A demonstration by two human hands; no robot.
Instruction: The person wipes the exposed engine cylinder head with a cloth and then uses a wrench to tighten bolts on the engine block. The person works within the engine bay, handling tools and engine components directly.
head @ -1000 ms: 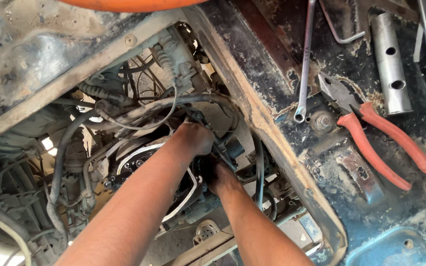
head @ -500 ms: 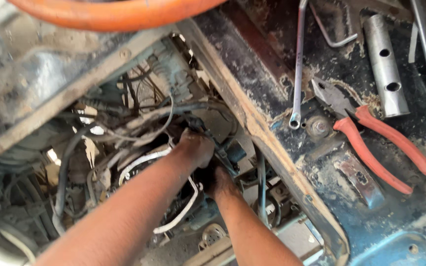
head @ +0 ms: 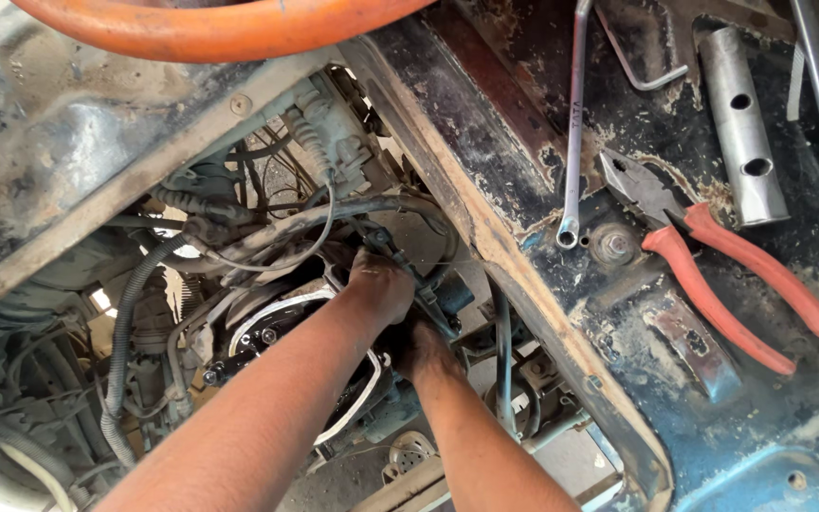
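Observation:
Both my arms reach down through an opening into a greasy engine bay. My left hand (head: 381, 284) is curled, knuckles up, over a dark metal fitting (head: 428, 294) among hoses and wires. My right hand (head: 424, 349) sits just below and to the right of it, pressed against the same fitting, with its fingers hidden underneath. A round black part with a white ring (head: 267, 327) lies left of my left forearm.
An orange hose (head: 210, 28) curves across the top. On the rusty blue panel (head: 675, 313) at right lie red-handled pliers (head: 713, 275), a long ring spanner (head: 575, 123) and a tube socket wrench (head: 741, 123). Corrugated black hoses (head: 125, 322) fill the left.
The view has drifted a little, and both hands stay at the same fitting. My left hand has shifted slightly on it; nothing was let go.

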